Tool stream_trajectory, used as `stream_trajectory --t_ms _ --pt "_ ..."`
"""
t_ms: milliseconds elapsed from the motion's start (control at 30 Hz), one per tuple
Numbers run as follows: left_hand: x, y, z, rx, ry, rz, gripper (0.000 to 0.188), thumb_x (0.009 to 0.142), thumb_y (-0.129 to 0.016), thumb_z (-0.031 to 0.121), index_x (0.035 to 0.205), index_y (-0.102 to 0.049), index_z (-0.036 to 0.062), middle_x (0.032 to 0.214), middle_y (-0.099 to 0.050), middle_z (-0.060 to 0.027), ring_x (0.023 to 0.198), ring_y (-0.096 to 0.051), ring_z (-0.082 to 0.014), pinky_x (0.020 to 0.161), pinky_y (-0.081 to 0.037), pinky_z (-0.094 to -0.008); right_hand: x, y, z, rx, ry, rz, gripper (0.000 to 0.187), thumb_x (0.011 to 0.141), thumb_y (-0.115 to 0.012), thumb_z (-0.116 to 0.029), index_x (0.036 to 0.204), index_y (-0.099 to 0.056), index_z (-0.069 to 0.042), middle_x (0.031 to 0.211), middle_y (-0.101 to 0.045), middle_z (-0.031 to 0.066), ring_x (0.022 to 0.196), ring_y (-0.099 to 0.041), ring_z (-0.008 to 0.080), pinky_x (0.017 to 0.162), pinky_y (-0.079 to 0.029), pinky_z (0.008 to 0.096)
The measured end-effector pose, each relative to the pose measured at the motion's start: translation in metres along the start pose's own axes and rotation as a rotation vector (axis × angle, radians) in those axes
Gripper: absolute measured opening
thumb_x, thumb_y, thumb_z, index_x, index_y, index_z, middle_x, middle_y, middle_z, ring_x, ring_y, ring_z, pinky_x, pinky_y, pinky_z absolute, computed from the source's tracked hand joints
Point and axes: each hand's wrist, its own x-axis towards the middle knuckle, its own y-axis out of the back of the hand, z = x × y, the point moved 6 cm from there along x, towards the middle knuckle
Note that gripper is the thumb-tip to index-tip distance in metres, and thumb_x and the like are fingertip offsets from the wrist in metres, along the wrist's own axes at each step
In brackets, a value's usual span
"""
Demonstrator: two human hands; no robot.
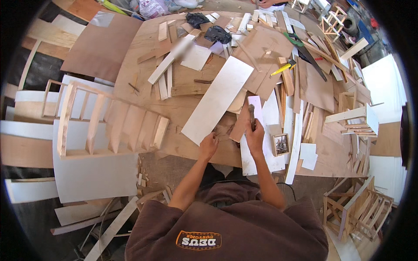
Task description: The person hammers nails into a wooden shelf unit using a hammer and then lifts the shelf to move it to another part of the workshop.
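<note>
A long white board (217, 100) lies slanting across the work table in front of me. Beside its near right corner is my left hand (209, 145), with fingers drawn together in a pinch. Whatever they hold, if anything, is too small to make out. My right hand (255, 135) is closed around a short, dark hand tool (251, 114) that points away from me; its exact kind is unclear. Under that hand lies a narrow pale board (246, 152). Just to its right sits a small wooden box (281, 144) holding what look like nails.
Wood offcuts cover the far table (143, 43). A handsaw (311, 61) with a green handle and a yellow-handled hammer (284, 68) lie at the right. Slatted wooden frames stand at left (111, 122) and lower right (357, 209). Another person's hand (265, 3) shows at the top.
</note>
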Motion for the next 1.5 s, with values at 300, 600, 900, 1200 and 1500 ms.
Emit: stream_trajectory --t_ms 300,600,900,1200,1500 --pt "0.029 -0.043 -0.011 0.319 -0.221 -0.227 0.02 0.09 -0.057 0.022 0.089 -0.062 0.0027 0.087 -0.066 -0.0181 0.084 -0.067 -0.0357 0.072 -0.052 -0.0486 -0.058 0.006 0.042 -0.06 -0.292 0.135 0.04 0.094 -0.063 -0.031 0.08 -0.053 0.005 0.064 -0.045 0.0082 0.062 -0.041 0.0178 0.057 -0.037 0.0359" --pt "0.032 0.031 0.037 -0.227 -0.257 -0.109 0.019 0.085 -0.068 0.02 0.085 -0.063 0.0013 0.073 -0.067 -0.0142 0.069 -0.066 -0.0277 0.066 -0.052 -0.0416 -0.039 -0.027 -0.04 -0.196 0.015 0.098 0.036 0.094 -0.063 -0.029 0.084 -0.055 0.005 0.065 -0.055 0.0184 0.06 -0.055 0.027 0.057 -0.041 0.0418" --pt "0.012 0.106 0.037 -0.861 0.03 -0.019 0.014 0.091 -0.065 0.011 0.094 -0.059 -0.0016 0.075 -0.07 -0.0054 0.065 -0.062 -0.0071 0.056 -0.046 -0.0223 -0.07 -0.031 -0.075 -0.18 0.014 -0.409 0.035 0.096 -0.061 -0.03 0.096 -0.058 0.004 0.072 -0.058 0.0166 0.065 -0.055 0.0211 0.061 -0.043 0.0373" --pt "-0.093 0.121 0.039 -1.018 0.295 0.215 0.013 0.096 -0.059 0.013 0.098 -0.057 0.0 0.083 -0.072 -0.0081 0.065 -0.058 -0.0053 0.058 -0.047 -0.0216 -0.138 0.018 0.008 0.02 -0.17 -0.508 0.037 0.098 -0.06 -0.033 0.101 -0.058 0.005 0.078 -0.055 0.0052 0.073 -0.052 0.0148 0.066 -0.044 0.0313" --pt "-0.16 0.133 0.053 -1.185 0.306 0.406 0.012 0.097 -0.058 0.012 0.101 -0.056 0.0006 0.089 -0.071 -0.0101 0.07 -0.059 -0.0072 0.067 -0.048 -0.0226 -0.152 -0.049 -0.036 0.3 -0.086 -0.539 0.023 0.099 -0.058 -0.025 0.091 -0.054 -0.004 0.069 -0.043 -0.0059 0.058 -0.039 0.0042 0.05 -0.032 0.023"
